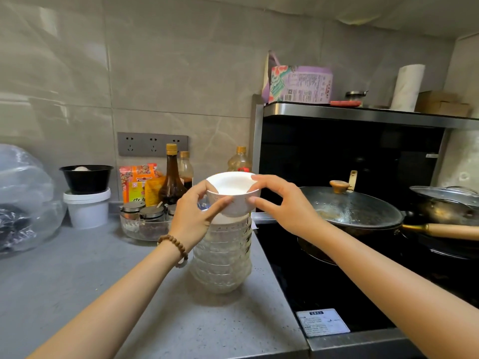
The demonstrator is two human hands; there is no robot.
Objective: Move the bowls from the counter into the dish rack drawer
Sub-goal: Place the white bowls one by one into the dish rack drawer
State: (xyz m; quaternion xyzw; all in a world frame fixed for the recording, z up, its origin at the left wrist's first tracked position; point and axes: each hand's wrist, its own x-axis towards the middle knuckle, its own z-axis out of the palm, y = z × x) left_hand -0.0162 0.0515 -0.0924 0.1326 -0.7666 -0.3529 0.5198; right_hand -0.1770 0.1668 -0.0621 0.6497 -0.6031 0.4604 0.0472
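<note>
Surface [77, 294]: grey, speckled; its right edge meets a black hob [324, 281].

Sticker [322, 322]: white, on the hob's near left corner.

Stack [223, 257]: clear patterned glass bowls, nested upright, at the right edge of the surface, just beside the hob.

Left hand [191, 218]: beaded bracelet [173, 246] at the wrist; thumb at the rim and fingers on the outer wall of the white bowl [233, 195], clamped on its left side.

Right hand [287, 206]: pinches the same bowl's right side, one finger over the rim, thumb on the wall.

White bowl: upright, held between both hands directly over the stack; whether its base touches the top glass bowl cannot be told.

Wok [350, 208]: on the hob right of the stack, covered by a glass lid with a wooden knob.

Glass dish [145, 224]: left of the stack, holding metal-capped jars.

Tub [86, 208]: white, near the back edge, a black bowl [86, 177] sitting on it.

Plastic bag [23, 198]: clear, at the left edge.

Bottles [171, 174]: along the back edge, beside orange packets [140, 182].

Sockets [153, 147]: grey strip on the tiled wall.

Paper roll [408, 86]: upright on top of the hood.
</note>
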